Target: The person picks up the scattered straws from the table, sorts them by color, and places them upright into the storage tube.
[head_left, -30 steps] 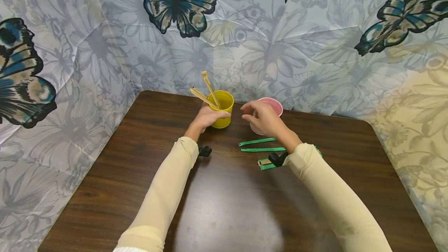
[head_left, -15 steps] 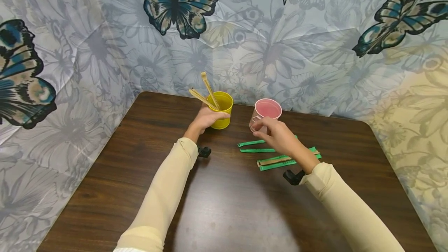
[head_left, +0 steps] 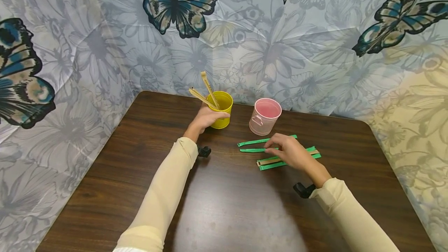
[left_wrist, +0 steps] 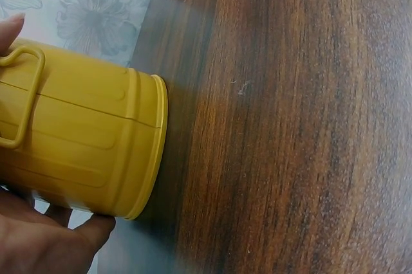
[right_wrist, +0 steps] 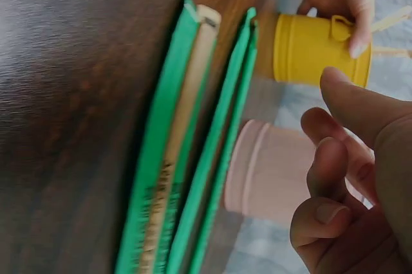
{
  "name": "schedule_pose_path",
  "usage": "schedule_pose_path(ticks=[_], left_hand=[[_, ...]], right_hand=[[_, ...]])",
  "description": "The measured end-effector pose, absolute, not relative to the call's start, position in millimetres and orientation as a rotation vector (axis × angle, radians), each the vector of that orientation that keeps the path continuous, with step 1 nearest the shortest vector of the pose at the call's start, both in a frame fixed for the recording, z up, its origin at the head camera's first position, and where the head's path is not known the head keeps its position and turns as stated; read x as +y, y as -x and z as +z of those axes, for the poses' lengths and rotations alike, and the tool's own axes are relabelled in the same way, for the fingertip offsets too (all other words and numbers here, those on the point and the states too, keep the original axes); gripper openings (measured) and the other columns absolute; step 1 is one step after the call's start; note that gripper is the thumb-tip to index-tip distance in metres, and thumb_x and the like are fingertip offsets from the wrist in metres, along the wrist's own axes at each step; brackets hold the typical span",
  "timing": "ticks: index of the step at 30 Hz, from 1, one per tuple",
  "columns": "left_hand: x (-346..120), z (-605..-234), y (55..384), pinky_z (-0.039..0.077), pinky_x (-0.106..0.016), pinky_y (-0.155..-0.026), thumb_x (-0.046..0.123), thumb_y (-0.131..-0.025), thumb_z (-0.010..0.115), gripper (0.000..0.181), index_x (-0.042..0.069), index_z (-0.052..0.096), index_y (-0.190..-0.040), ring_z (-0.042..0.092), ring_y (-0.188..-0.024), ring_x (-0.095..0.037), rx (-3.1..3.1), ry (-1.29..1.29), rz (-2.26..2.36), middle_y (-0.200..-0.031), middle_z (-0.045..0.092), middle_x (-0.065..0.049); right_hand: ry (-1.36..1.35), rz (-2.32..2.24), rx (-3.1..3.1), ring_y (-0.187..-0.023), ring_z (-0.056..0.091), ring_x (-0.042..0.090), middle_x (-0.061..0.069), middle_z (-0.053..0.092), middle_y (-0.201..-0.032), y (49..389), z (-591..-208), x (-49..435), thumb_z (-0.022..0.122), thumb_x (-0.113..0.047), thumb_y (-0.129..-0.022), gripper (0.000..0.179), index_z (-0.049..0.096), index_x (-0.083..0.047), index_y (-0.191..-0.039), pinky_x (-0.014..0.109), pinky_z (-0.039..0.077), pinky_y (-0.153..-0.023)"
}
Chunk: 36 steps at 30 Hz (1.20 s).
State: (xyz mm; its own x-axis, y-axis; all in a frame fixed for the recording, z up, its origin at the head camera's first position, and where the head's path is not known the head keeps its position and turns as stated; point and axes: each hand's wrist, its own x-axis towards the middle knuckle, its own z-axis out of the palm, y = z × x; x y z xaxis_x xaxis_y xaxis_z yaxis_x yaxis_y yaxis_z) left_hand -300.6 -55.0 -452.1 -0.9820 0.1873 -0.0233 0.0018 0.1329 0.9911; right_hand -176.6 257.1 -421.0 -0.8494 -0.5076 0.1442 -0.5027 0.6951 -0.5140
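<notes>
My left hand (head_left: 205,119) grips the side of a small yellow bucket (head_left: 220,123), its thumb across the front. Two tan paper-wrapped sticks (head_left: 208,86) lean out over the bucket's rim. In the left wrist view, the bucket's wire handle (left_wrist: 31,103) and base show close up. My right hand (head_left: 288,151) hovers over several green-wrapped sticks (head_left: 250,142), its fingers loosely bent and holding nothing. Among the green ones lies a tan wrapped stick (right_wrist: 187,94) with dark printing. The right hand hides part of these sticks in the head view.
A pink bucket (head_left: 263,123) stands upright behind the green sticks, to the right of the yellow one. A butterfly-print cloth (head_left: 297,49) hangs right behind the far edge of the dark wooden table (head_left: 224,205).
My right hand has drawn back from beside the pink bucket toward me, down over the green sticks, uncovering the bucket. The left hand and yellow bucket have stayed put.
</notes>
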Motion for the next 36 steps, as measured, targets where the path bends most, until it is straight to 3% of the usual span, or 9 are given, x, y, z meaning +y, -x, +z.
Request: schedule_pose_path(ticks=[6,18,30,36], left_hand=[[-56,-453,302,0.043,-0.045,-0.114,0.022,-0.076,0.089,0.090,0.018,0.036,-0.149,0.053,-0.127,-0.026,2.266,-0.175,1.958,-0.140,0.052,-0.008],[-54,-449,300,0.044,-0.046,-0.113,0.022,-0.076,0.088,0.090,0.017,0.035,-0.149,0.053,-0.126,-0.027,2.279,-0.176,1.954,-0.139,0.053,-0.009],[-55,-454,302,0.042,-0.044,-0.114,0.025,-0.075,0.090,0.092,0.018,0.035,-0.149,0.053,-0.126,-0.025,2.260,-0.148,1.947,-0.138,0.053,-0.008],[-55,-452,303,0.043,-0.044,-0.113,0.025,-0.077,0.089,0.088,0.018,0.037,-0.148,0.053,-0.126,-0.026,2.250,-0.158,1.946,-0.138,0.054,-0.009]], right_hand=[[0.822,-0.838,2.921,-0.066,0.049,0.001,-0.003,0.072,-0.098,170,-436,272,0.077,-0.014,-0.090,0.008,0.075,-0.014,-0.097,0.021,0.046,-0.059],[0.773,-0.835,2.959,-0.083,0.065,0.008,-0.002,0.069,-0.096,165,-458,294,0.078,-0.009,-0.088,0.008,0.077,-0.014,-0.096,0.024,0.054,-0.070],[0.656,-0.832,2.873,-0.092,0.065,0.015,0.004,0.066,-0.108,166,-467,296,0.073,-0.014,-0.094,0.013,0.076,-0.015,-0.106,0.025,0.053,-0.076],[0.634,-0.880,2.860,-0.088,0.057,0.015,0.006,0.062,-0.107,166,-469,296,0.073,-0.016,-0.094,0.008,0.071,-0.015,-0.101,0.025,0.049,-0.073]])
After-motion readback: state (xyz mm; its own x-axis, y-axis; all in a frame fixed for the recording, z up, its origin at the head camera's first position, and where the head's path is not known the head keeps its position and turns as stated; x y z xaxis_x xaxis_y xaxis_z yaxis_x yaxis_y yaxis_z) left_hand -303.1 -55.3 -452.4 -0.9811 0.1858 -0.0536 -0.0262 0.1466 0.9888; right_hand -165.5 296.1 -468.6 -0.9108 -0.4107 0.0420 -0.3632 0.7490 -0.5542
